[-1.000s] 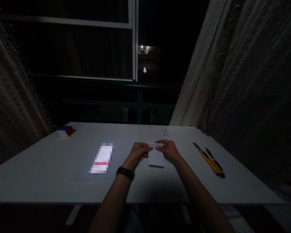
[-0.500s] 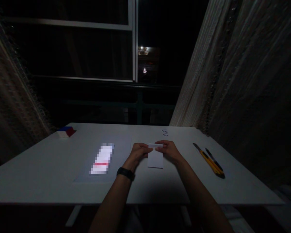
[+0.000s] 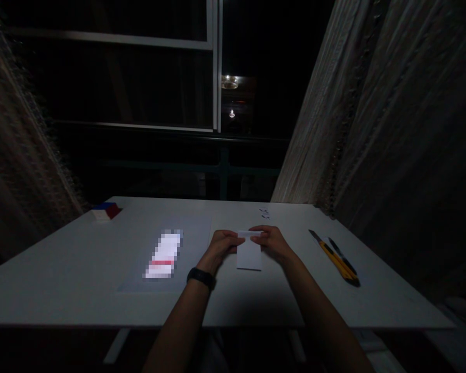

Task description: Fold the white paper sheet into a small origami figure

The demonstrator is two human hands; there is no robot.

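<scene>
A small white piece of paper (image 3: 249, 256) with a fold along its top is pinched between both hands, just above the tabletop. My left hand (image 3: 222, 244) grips its upper left edge, thumb on the near face. On the upper right edge, my right hand (image 3: 271, 242) holds it the same way, its fingers behind the top. The fingers behind the paper are partly hidden. A dark band (image 3: 201, 278) circles my left wrist.
On the white table (image 3: 81, 274), a bright pixelated rectangle (image 3: 165, 254) lies over a paper sheet (image 3: 130, 282) at left. Farther back is a blue, red and white cube-like block (image 3: 105, 210). A yellow utility knife (image 3: 337, 261) and a dark pen (image 3: 342, 254) lie right. Small dark-marked scraps (image 3: 264, 213) lie behind my hands.
</scene>
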